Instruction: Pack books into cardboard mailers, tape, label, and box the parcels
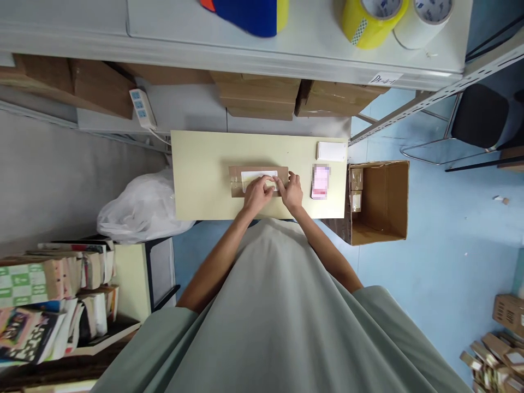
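Near the middle of the desk (204,174), a cardboard box (236,185) is partly covered by the left hand (256,194) and the right hand (292,192), held close together over its white label (249,177) (whether anything is pinched cannot be told). The label could be creased if rubbed unevenly; farther right, a phone (320,182) is placed well apart.

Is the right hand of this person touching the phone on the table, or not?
Apart. The head view shows it: a strip of bare, pale yellow tabletop lies between the right hand and the phone.
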The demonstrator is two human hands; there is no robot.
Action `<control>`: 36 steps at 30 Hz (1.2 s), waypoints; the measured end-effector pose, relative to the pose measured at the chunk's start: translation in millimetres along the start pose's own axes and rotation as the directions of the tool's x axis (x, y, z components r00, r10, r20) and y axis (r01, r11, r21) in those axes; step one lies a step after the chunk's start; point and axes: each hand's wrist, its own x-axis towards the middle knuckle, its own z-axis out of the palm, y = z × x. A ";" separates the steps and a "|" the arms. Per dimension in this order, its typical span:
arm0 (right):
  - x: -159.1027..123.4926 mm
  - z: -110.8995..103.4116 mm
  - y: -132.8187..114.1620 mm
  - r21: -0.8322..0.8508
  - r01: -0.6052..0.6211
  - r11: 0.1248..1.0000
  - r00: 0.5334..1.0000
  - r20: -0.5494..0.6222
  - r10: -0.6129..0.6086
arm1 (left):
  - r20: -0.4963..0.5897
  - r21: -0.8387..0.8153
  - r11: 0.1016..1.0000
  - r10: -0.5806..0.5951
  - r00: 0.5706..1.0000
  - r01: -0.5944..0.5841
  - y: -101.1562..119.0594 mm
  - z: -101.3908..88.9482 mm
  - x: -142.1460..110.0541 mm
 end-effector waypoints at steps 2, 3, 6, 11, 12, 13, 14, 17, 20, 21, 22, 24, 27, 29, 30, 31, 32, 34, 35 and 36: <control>0.5 -5.6 4.4 0.024 0.022 0.999 0.999 0.037 -0.023 | -0.021 -0.002 1.000 -0.006 1.000 0.006 2.3 1.8 0.6; 0.2 -9.3 6.6 0.029 0.037 0.999 0.997 0.067 -0.039 | -0.028 -0.003 1.000 -0.011 1.000 0.011 3.7 2.7 1.3; -1.8 -18.5 11.0 0.014 0.066 0.998 0.988 0.135 -0.067 | -0.033 -0.011 0.999 -0.035 0.999 0.035 7.5 5.2 3.8; -4.1 -21.0 7.8 0.022 0.006 1.000 0.997 0.083 -0.008 | 0.010 -0.163 0.986 -0.038 0.999 0.039 0.3 -6.3 3.0; -4.8 -21.9 7.0 0.036 0.008 0.999 0.996 0.085 -0.011 | -0.004 -0.209 0.977 -0.042 0.999 0.040 -5.7 -13.1 1.4; -5.9 -23.6 6.6 0.059 0.011 0.998 0.996 0.087 -0.016 | -0.046 -0.241 0.969 -0.059 0.997 0.046 -13.5 -21.2 -0.7; -7.3 -25.8 6.6 0.090 0.013 0.996 0.996 0.084 -0.021 | -0.108 -0.255 0.965 -0.088 0.990 0.058 -23.0 -30.2 -3.1; -12.6 -33.2 9.1 0.160 0.007 0.987 1.000 0.027 -0.012 | -0.342 -0.188 0.960 -0.264 0.902 0.209 -55.4 -56.5 -9.7; -14.9 -37.1 12.8 0.117 0.008 0.993 1.000 -0.006 -0.008 | -0.242 -0.150 0.926 -0.375 0.895 0.348 -80.6 -71.1 -12.8; -14.3 -37.6 13.8 0.096 0.013 0.995 1.000 0.005 -0.014 | -0.175 -0.143 0.928 -0.366 0.914 0.344 -85.5 -72.9 -13.0; -13.2 -38.1 14.4 0.079 0.020 0.997 0.999 0.024 -0.022 | -0.118 -0.136 0.935 -0.343 0.932 0.327 -88.5 -73.8 -12.7; -10.2 -40.8 15.2 0.044 0.045 0.998 0.996 0.071 -0.048 | -0.067 -0.109 0.950 -0.301 0.951 0.293 -90.3 -74.0 -11.5; -6.8 -50.6 17.1 -0.026 0.133 0.991 0.983 0.130 -0.128 | -0.088 -0.078 0.961 -0.273 0.958 0.267 -88.3 -73.1 -8.7; -6.9 -59.4 20.4 -0.062 0.194 0.979 0.972 0.143 -0.184 | -0.101 -0.114 0.969 -0.233 0.967 0.221 -86.7 -71.0 -7.0; -7.5 -63.5 22.8 -0.090 0.211 0.973 0.971 0.135 -0.198 | -0.101 -0.143 0.971 -0.209 0.973 0.194 -86.1 -69.0 -6.3; -8.6 -66.9 25.7 -0.131 0.215 0.968 0.972 0.119 -0.200 | -0.098 -0.170 0.971 -0.186 0.978 0.167 -85.6 -66.2 -5.8; -9.8 -69.3 28.8 -0.185 0.210 0.960 0.976 0.103 -0.194 | -0.094 -0.187 0.971 -0.168 0.981 0.148 -85.3 -62.6 -5.4; -12.7 -70.6 35.3 -0.302 0.182 0.936 0.983 0.080 -0.165 | -0.086 -0.171 0.974 -0.166 0.982 0.149 -85.3 -53.6 -5.2; -14.2 -69.4 38.6 -0.343 0.167 0.924 0.986 0.082 -0.147 | -0.083 -0.140 0.975 -0.185 0.979 0.173 -85.7 -48.5 -5.4; -15.7 -67.3 41.7 -0.367 0.153 0.918 0.988 0.091 -0.129 | -0.078 -0.102 0.973 -0.215 0.973 0.207 -86.4 -43.4 -6.0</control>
